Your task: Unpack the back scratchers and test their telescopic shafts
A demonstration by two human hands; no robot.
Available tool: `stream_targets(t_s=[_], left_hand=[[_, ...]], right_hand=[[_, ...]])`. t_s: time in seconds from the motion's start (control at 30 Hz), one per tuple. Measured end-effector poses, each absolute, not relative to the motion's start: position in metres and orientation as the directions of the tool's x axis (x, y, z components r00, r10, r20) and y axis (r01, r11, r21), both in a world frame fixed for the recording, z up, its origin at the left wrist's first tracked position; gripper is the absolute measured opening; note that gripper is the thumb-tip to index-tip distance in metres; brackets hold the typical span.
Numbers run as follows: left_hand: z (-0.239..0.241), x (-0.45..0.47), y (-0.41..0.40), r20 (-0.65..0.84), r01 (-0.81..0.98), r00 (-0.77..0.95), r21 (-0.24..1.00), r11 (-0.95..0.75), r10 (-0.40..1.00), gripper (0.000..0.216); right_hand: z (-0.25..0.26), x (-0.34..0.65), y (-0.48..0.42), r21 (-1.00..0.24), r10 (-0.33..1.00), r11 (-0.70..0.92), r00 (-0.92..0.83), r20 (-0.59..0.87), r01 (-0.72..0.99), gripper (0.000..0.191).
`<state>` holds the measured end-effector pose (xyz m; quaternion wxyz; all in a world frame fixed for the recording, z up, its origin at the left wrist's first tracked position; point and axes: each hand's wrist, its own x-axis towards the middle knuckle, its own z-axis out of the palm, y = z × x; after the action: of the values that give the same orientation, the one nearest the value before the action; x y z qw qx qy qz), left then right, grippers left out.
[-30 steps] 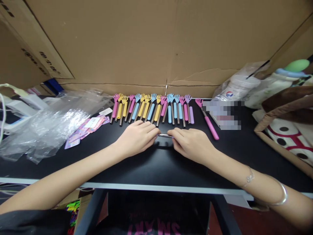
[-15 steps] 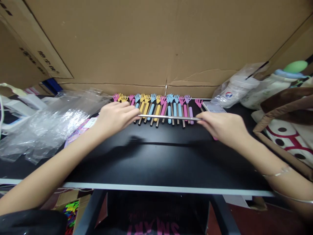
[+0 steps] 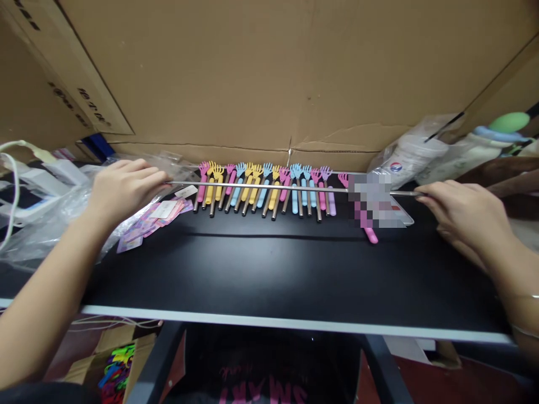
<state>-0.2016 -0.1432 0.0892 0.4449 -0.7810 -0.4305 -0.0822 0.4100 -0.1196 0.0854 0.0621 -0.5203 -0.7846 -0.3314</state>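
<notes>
A thin telescopic metal rod (image 3: pixel 261 186) stretches level across the view, above the black table, drawn out long between my two hands. My left hand (image 3: pixel 124 188) is closed around its left end, over the plastic bags. My right hand (image 3: pixel 469 216) pinches the other end at the right side of the table. Behind and below the rod lies a row of back scratchers with hand-shaped heads and pink, yellow, blue and purple handles, such as a blue handle (image 3: pixel 261 195). A separate pink back scratcher (image 3: pixel 371 234) lies further right, partly covered by a pixelated patch.
Clear plastic bags (image 3: pixel 54 230) and printed cards (image 3: pixel 145 224) lie on the left, near white chargers with a cable. At the right stand a bagged white cup (image 3: pixel 421 151) and a bottle. Cardboard (image 3: pixel 252 67) walls the back. A box of colourful pieces (image 3: pixel 118 365) is below.
My hands have moved apart, left hand leftward and right hand rightward, and the rod between them has become much longer. More back scratchers and the cards at the left now show.
</notes>
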Motion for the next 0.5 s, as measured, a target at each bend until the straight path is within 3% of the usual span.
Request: stream_targets(t_s=[0.2,0.37,0.5], left_hand=[[0.085,-0.214,-0.143,0.511,0.764,0.577,-0.613,-0.2,0.637,0.034],[0.075,-0.209,-0.142,0.446,0.807,0.558,-0.488,-0.333,0.7,0.032],[0.071,-0.204,-0.142,0.435,0.83,0.546,-0.393,-0.395,0.716,0.026]], right_hand=[[0.085,0.416,-0.116,0.453,0.736,0.26,-0.479,0.478,0.853,0.044],[0.081,0.404,-0.126,0.368,0.86,0.297,-0.414,0.298,0.881,0.035],[0.074,0.401,-0.128,0.326,0.878,0.293,-0.388,0.282,0.899,0.031]])
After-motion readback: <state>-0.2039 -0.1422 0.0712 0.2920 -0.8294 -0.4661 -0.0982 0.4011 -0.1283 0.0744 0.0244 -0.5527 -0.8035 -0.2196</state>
